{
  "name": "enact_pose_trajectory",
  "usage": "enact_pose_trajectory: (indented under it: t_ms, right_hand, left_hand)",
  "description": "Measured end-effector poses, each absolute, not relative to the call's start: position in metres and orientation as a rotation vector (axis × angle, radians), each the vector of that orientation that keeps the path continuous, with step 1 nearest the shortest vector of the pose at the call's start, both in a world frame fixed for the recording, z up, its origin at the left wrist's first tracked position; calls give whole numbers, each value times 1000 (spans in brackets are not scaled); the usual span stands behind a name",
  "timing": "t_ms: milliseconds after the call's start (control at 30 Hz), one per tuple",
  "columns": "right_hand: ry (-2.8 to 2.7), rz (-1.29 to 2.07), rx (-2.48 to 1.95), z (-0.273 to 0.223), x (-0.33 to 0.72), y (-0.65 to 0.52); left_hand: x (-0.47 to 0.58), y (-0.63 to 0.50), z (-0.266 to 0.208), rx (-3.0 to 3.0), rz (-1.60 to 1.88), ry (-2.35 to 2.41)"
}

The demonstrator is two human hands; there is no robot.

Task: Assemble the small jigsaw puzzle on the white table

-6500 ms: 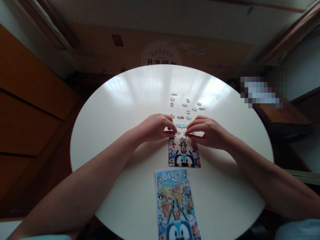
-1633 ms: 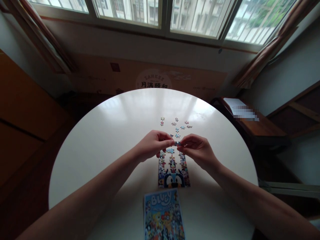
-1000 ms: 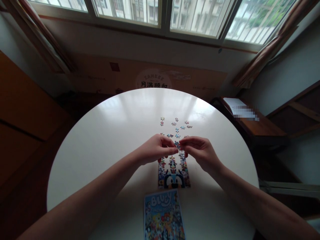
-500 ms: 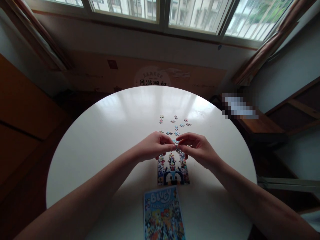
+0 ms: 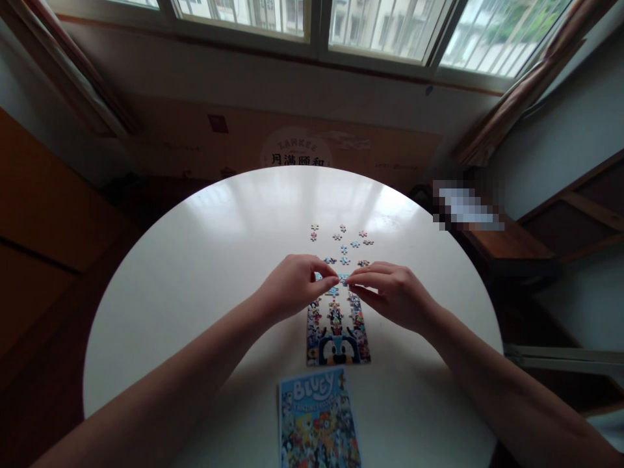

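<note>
A partly assembled jigsaw puzzle [image 5: 340, 348] lies on the white table, a blue cartoon dog's face at its near end and gaps higher up. Over its far part, my left hand [image 5: 298, 283] and my right hand [image 5: 394, 290] meet from either side. Both pinch a small bluish puzzle piece [image 5: 343, 279] between their fingertips; its edges are partly covered. Just beyond the hands, several loose puzzle pieces [image 5: 344, 260] are scattered on the tabletop. Nearer to me lies a blue picture sheet [image 5: 319, 416] lettered "BLUEY".
The round white table [image 5: 195, 273] fills the middle of the view. Behind it stand a wall with a printed cardboard panel [image 5: 390, 149] and a barred window [image 5: 385, 29]. At the right is a low wooden bench [image 5: 517, 250] with a blurred patch above it.
My hands have drawn slightly apart, the left one shifting left and the right one right. More of the puzzle's middle and a loose piece near my right hand now show.
</note>
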State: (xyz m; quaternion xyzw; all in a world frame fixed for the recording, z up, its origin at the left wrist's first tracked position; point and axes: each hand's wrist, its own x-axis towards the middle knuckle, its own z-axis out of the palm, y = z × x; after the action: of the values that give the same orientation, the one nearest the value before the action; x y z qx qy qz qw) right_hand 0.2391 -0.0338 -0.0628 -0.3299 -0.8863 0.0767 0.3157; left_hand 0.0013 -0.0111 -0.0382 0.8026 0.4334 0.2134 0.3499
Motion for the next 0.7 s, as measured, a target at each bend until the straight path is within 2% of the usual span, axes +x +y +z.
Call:
enact_pose_trajectory:
  t_ms: [200, 700]
  right_hand:
    - [-2508, 268, -929, -72, 245, -22]
    - [-2612, 385, -1115, -67, 240, -24]
  left_hand:
    - [-3, -7, -53, 2591, 376, 1077]
    - [2, -7, -54, 2641, 221, 1096]
